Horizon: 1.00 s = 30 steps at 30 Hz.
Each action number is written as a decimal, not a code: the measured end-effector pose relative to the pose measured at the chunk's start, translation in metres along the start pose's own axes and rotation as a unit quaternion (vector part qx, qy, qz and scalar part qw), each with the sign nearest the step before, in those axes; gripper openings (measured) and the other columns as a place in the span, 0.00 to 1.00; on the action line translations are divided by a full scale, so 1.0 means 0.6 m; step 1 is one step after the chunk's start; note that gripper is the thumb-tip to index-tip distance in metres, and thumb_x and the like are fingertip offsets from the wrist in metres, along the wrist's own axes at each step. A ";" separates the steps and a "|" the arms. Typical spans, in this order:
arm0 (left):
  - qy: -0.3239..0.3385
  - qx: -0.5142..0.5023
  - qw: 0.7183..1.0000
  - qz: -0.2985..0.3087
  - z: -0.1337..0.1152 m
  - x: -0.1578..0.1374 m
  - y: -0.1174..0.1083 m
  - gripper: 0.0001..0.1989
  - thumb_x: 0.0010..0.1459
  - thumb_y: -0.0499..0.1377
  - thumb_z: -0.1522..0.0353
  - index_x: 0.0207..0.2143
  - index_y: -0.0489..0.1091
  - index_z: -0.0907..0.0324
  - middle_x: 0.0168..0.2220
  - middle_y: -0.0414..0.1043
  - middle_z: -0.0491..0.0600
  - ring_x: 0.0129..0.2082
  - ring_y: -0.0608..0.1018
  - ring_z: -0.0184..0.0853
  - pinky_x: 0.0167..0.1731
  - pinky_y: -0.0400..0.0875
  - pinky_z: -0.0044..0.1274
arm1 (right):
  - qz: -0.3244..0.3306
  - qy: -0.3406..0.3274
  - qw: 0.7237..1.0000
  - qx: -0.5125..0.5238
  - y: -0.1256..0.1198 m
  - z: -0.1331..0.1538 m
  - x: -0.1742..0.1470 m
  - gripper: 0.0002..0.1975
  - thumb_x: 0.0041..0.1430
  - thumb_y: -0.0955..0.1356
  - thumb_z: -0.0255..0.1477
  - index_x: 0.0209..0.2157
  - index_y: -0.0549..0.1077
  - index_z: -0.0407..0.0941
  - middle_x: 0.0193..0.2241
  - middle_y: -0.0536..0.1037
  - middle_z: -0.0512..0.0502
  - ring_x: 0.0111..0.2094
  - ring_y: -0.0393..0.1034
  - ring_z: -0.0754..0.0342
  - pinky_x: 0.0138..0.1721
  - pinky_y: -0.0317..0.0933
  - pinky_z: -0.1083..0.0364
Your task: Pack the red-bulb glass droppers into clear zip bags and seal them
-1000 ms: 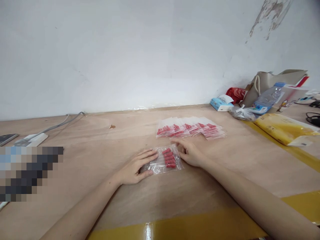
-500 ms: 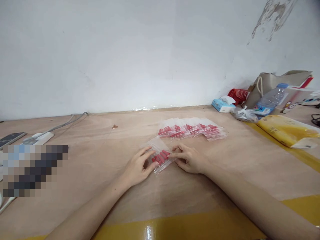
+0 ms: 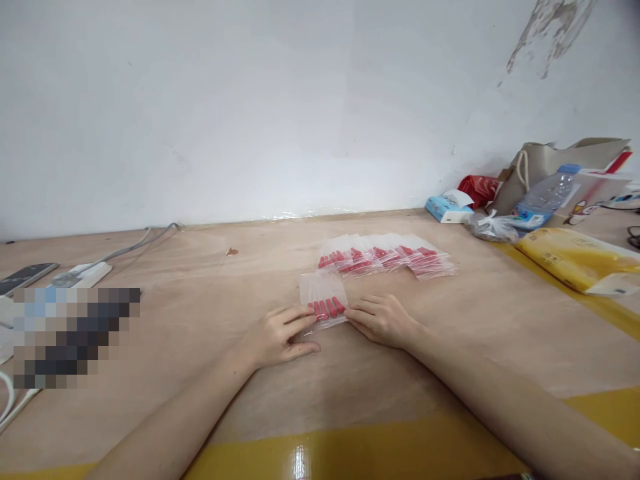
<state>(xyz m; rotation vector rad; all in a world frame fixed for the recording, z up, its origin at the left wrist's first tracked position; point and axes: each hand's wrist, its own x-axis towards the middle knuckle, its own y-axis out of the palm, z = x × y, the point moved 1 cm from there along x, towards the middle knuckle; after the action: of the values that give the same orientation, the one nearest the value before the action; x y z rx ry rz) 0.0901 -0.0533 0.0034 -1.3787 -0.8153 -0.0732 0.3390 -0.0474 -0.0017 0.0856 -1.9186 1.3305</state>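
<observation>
A clear zip bag (image 3: 323, 287) holding several red pieces (image 3: 327, 308) in a row lies flat on the table between my hands. My left hand (image 3: 285, 333) rests at its lower left, fingers stretched over the edge and thumb apart on the table. At the bag's right edge, the fingertips of my right hand (image 3: 380, 320) touch the plastic; these fingers are extended close together, with the thumb side low. Just behind lies an overlapping spread of similar bags (image 3: 385, 257) with red pieces inside.
To the right stand a blue tissue pack (image 3: 449, 208), a red plastic bag (image 3: 479, 191), a water bottle (image 3: 545, 197), a paper bag (image 3: 590, 152) and a yellow pack (image 3: 575, 260). At left are a phone (image 3: 27, 277), a power strip (image 3: 93, 275) and a blurred-out patch. Yellow tape crosses the table's near edge.
The bag between my hands has turned from a slant to nearly straight. My left fingers have moved off its middle to its lower left, and my right fingers have drawn to its right edge.
</observation>
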 end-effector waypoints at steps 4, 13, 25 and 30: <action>0.050 0.085 0.994 -0.053 -0.002 -0.007 0.009 0.11 0.57 0.56 0.72 0.43 0.67 0.60 0.41 0.73 0.50 0.40 0.76 0.32 0.41 0.73 0.23 | -0.012 0.027 0.999 0.033 0.000 0.002 0.001 0.08 0.59 0.61 0.26 0.32 0.73 0.44 0.28 0.77 0.47 0.29 0.69 0.58 0.29 0.58 0.59; 0.086 0.141 0.984 -0.070 0.009 -0.013 0.007 0.08 0.58 0.53 0.74 0.40 0.67 0.60 0.38 0.75 0.49 0.35 0.78 0.30 0.35 0.74 0.21 | 0.012 0.049 0.997 0.053 -0.001 -0.008 0.000 0.11 0.60 0.60 0.28 0.31 0.73 0.45 0.28 0.77 0.46 0.29 0.69 0.57 0.29 0.60 0.58; 0.103 0.166 0.979 -0.052 -0.001 0.003 -0.008 0.06 0.59 0.52 0.74 0.31 0.67 0.59 0.31 0.74 0.47 0.29 0.76 0.29 0.28 0.71 0.21 | 0.017 -0.070 0.996 -0.046 0.002 -0.010 0.000 0.12 0.60 0.58 0.20 0.29 0.70 0.42 0.23 0.72 0.48 0.26 0.61 0.59 0.26 0.48 0.56; 0.098 0.171 0.978 -0.063 -0.003 0.006 -0.007 0.04 0.57 0.54 0.73 0.30 0.67 0.60 0.31 0.75 0.46 0.27 0.76 0.28 0.26 0.69 0.20 | -0.009 -0.055 0.994 -0.090 0.007 0.005 0.011 0.10 0.60 0.60 0.24 0.29 0.70 0.43 0.24 0.73 0.49 0.29 0.61 0.58 0.26 0.47 0.56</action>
<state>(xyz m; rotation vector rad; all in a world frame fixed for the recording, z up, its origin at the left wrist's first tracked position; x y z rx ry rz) 0.0918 -0.0544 0.0089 -0.9787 -0.7111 -0.1582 0.3306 -0.0459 -0.0009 0.0882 -2.1177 1.1557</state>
